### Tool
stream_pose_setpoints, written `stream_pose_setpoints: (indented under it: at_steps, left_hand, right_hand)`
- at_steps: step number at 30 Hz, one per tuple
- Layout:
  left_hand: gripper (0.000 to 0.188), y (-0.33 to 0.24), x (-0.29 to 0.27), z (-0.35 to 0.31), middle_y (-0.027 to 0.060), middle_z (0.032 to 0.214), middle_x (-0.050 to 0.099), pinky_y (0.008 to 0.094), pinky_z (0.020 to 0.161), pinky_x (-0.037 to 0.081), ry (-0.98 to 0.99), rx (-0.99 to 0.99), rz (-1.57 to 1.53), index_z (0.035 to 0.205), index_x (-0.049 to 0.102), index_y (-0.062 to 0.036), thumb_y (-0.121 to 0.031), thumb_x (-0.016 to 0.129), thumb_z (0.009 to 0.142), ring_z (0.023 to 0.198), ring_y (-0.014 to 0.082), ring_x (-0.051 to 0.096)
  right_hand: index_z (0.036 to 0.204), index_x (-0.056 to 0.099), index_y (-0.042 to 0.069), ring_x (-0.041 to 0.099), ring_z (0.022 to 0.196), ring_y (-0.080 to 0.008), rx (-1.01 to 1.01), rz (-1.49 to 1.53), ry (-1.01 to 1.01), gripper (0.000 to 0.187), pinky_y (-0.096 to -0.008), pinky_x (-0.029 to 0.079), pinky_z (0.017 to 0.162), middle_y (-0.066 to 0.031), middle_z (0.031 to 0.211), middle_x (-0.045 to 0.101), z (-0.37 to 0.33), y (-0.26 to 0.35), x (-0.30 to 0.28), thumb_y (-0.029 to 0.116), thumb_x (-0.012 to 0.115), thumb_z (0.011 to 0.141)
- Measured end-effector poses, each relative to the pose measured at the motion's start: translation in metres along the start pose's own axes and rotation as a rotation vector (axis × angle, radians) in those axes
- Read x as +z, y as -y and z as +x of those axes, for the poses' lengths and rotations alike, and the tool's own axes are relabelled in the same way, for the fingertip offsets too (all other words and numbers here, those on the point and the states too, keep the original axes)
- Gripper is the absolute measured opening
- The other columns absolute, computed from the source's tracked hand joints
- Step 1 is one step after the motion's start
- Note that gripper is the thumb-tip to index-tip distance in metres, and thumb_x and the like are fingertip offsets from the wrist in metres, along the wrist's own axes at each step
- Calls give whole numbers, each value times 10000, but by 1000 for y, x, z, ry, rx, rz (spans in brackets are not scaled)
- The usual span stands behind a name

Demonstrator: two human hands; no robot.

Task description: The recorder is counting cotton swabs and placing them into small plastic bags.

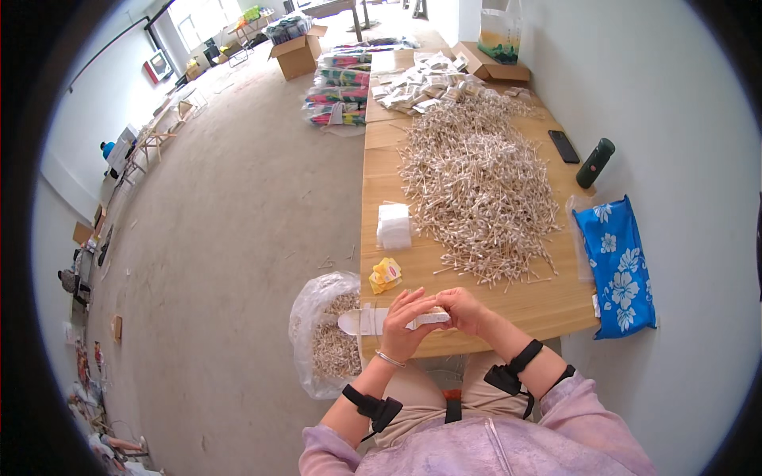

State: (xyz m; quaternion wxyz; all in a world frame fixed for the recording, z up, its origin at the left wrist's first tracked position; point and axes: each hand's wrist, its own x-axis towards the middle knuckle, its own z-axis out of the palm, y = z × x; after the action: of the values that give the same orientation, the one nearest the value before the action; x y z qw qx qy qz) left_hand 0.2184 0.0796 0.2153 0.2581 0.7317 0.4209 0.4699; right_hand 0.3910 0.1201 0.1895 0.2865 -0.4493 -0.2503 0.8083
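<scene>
At the near edge of the table, my left hand (403, 324) and my right hand (463, 311) meet over a small white packet (430, 319). The left fingers lie over and around it, while the right fingers pinch its right end. What is inside the packet is too small to make out for certain. A flat white object with a rounded end (355, 322) lies beside my left hand at the table's left edge. Beyond my hands spreads a large heap of cotton swabs (480, 174). Yellow cards (386, 274) and a stack of clear white bags (394, 226) lie to the left.
An open plastic sack of cotton swabs (305, 349) stands left of the table (508, 305). Along the right are a blue floral pack (619, 274), a dark green bottle (595, 163) and a phone (563, 147). Filled packets (425, 83) and a cardboard box (492, 67) sit far back.
</scene>
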Motion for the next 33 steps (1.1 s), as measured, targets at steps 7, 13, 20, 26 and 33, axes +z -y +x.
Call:
stream_pose_setpoints:
  at_steps: [7,13,20,26,33]
  left_hand:
    - [299,-2,-3,0,21,968,711,418,1006,395,44,-70,-95,960,715,-118,-114,811,676,1028,208,646]
    - [261,-7,-4,4,11,935,714,411,1011,389,37,-109,-149,939,715,-116,-112,803,694,995,175,654]
    - [266,-7,-6,3,3,933,715,408,1008,390,49,-130,-135,932,715,-116,-116,810,684,971,166,661]
    - [440,-6,-9,0,51,1062,681,381,1020,384,95,-126,-156,1083,670,-96,-150,823,674,1101,220,595]
    - [641,47,3,-28,112,1168,614,344,978,424,-9,-425,-364,1314,457,-12,-149,758,765,1105,209,572]
  right_hand:
    - [723,585,101,427,447,-71,69,23,55,172,-238,366,410,20,593,510,-10,4,10,159,569,884]
    - [727,586,107,420,445,-72,83,13,56,183,-244,367,420,26,586,496,-13,5,15,189,567,889]
    - [729,580,109,408,434,-77,99,7,48,192,-252,359,417,27,579,487,-12,4,14,202,562,895]
    - [756,588,103,425,443,-75,46,-22,46,177,-251,368,411,20,603,514,-6,3,5,197,561,903]
    - [918,656,53,578,582,-107,-497,-467,-109,124,-263,462,515,-28,731,639,7,3,-10,161,596,907]
